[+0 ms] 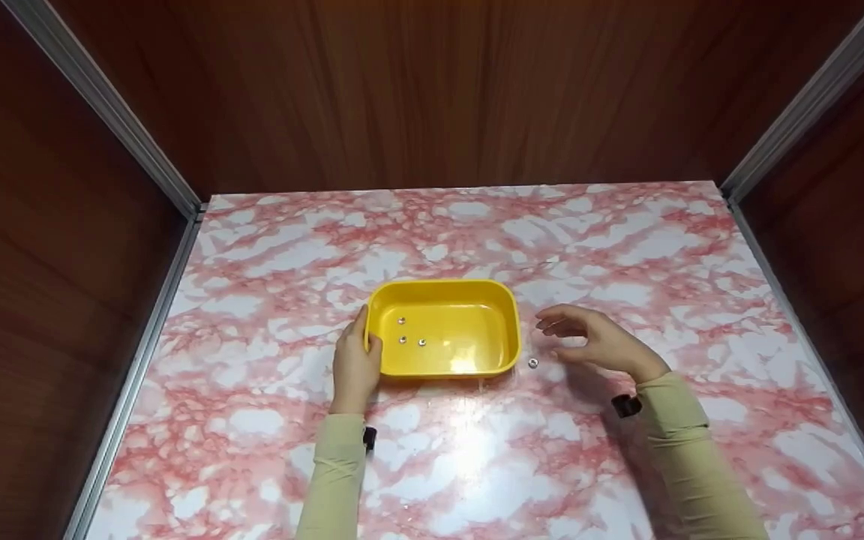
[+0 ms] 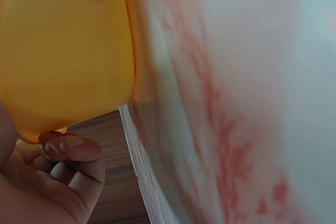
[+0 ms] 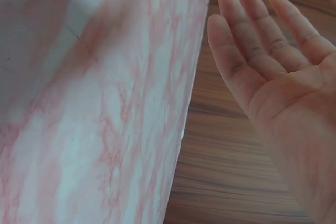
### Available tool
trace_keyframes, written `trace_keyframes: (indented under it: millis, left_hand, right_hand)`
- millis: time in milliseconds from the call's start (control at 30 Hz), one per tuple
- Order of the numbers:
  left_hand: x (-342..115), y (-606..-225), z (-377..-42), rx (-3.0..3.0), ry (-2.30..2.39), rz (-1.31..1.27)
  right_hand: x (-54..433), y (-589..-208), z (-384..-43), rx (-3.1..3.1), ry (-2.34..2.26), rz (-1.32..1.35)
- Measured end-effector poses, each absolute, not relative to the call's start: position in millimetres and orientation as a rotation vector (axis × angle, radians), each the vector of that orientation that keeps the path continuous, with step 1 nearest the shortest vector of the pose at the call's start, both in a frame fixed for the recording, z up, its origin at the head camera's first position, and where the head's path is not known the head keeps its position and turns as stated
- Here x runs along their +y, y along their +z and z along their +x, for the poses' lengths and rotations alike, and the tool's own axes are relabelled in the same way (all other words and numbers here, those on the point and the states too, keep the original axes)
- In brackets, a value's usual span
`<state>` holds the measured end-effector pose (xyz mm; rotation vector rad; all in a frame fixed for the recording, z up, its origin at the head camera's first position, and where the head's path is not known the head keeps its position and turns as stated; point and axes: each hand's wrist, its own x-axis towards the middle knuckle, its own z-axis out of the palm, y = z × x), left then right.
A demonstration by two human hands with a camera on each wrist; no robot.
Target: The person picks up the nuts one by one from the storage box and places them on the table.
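A yellow plastic tray [image 1: 443, 364] sits on the table, its left end gripped by my left hand [image 1: 355, 367] with the thumb over the rim and the fingers outside. In the left wrist view, the curled fingers [image 2: 79, 149] meet the tray's edge. Three small shiny metal pieces, like nuts [image 1: 422, 343], lie inside the tray toward the left. Another such nut [image 1: 533, 363] lies on the table just past the tray's right end. Beside it hovers my right hand [image 1: 601, 341], fingers loosely bent and parted from the thumb, holding nothing; its palm [image 3: 299, 93] shows in the right wrist view.
The tabletop [image 1: 267, 420] has a red and white marbled surface. Dark brown wood panels [image 1: 432, 97] rise at the back and both sides, with metal rails [image 1: 136, 330] along the side edges. A dark band [image 1: 626, 406] is on the right sleeve.
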<state>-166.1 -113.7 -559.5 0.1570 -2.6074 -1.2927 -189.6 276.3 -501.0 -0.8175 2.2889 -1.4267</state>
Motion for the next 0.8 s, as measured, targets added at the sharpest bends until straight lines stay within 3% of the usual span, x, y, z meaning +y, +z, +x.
trace_keyframes:
  millis: [333, 800]
  left_hand:
    - [-113.3, -560.0, -165.8, -2.608, -1.303, 0.158]
    - [-112.8, -557.7, -165.5, -2.617, -1.322, 0.192]
  right_hand:
    - [276.1, -503.4, -197.5, 2.252, -1.460, -0.845]
    - [256.5, -473.3, -193.7, 2.213, -1.475, -0.847]
